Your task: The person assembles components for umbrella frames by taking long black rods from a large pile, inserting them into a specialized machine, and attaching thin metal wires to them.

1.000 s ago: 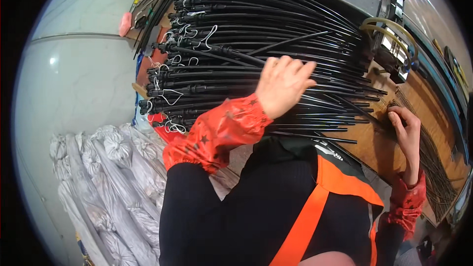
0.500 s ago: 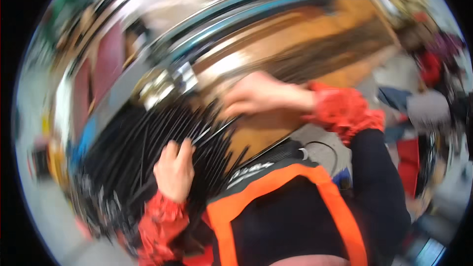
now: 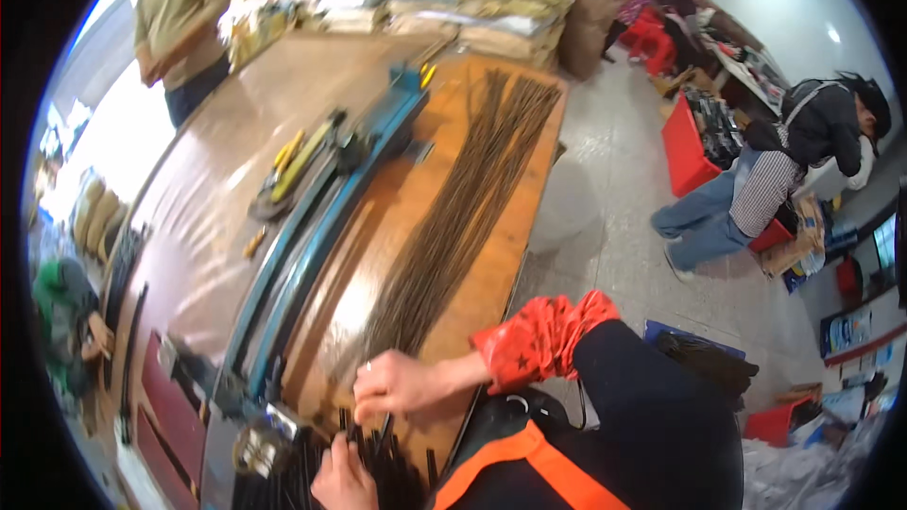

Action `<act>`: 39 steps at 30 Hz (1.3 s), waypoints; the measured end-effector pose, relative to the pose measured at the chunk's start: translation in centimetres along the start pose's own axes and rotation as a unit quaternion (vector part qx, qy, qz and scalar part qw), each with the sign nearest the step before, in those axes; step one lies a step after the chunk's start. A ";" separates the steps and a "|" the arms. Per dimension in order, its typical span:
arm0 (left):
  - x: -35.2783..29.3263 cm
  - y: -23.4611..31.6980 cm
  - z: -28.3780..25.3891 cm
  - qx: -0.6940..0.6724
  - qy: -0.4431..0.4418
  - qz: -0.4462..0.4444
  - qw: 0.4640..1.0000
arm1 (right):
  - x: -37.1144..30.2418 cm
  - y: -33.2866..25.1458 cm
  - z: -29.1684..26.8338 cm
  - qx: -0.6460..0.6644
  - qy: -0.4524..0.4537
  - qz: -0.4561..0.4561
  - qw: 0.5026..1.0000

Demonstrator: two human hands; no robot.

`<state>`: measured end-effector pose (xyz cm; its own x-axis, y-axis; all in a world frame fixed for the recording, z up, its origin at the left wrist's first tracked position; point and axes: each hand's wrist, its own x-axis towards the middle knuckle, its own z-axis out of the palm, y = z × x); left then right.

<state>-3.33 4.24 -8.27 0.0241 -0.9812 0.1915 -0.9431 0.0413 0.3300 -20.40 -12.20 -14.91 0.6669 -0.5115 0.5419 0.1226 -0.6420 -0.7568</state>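
Keep left hand (image 3: 344,480) and right hand (image 3: 401,383) close together — both curled, exact grip impossible to tell — to steady the black rods (image 3: 399,480) at near left, clear of thin brown wires (image 3: 452,217) beyond.

The flat orange-brown wooden tabletop (image 3: 505,227) looked smooth and glossy, with a pale sheen. The long bundle of thin brown rods (image 3: 453,208) seemed to be of dull metal, rough in texture. The slender black tubes (image 3: 402,480) looked like plastic. The long blue straight rail (image 3: 316,227) appeared to be painted metal, shiny along its edges. The red star-printed cloth sleeve (image 3: 531,342) was crinkled and slightly glossy; the flat orange fabric strap (image 3: 567,477) looked matt.
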 end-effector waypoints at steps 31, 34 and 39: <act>2.4 0.6 -1.9 0.032 -0.127 0.014 0.991 | 2.2 -1.1 -3.6 -0.117 0.022 -0.224 0.967; 3.5 1.7 -2.8 0.076 -0.114 0.062 0.989 | 1.8 -0.5 -2.4 -0.098 -0.036 -0.225 0.969; 6.8 0.8 -5.4 0.007 -0.084 0.064 0.994 | 3.6 2.9 -9.9 -0.167 0.011 -0.197 0.966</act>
<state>-2.15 -1.37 -1.66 -0.1505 -0.9859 0.0735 -0.9396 0.1658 0.2995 -24.93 -21.61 -11.56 0.6002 -0.1996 0.7745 0.1174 -0.9359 -0.3322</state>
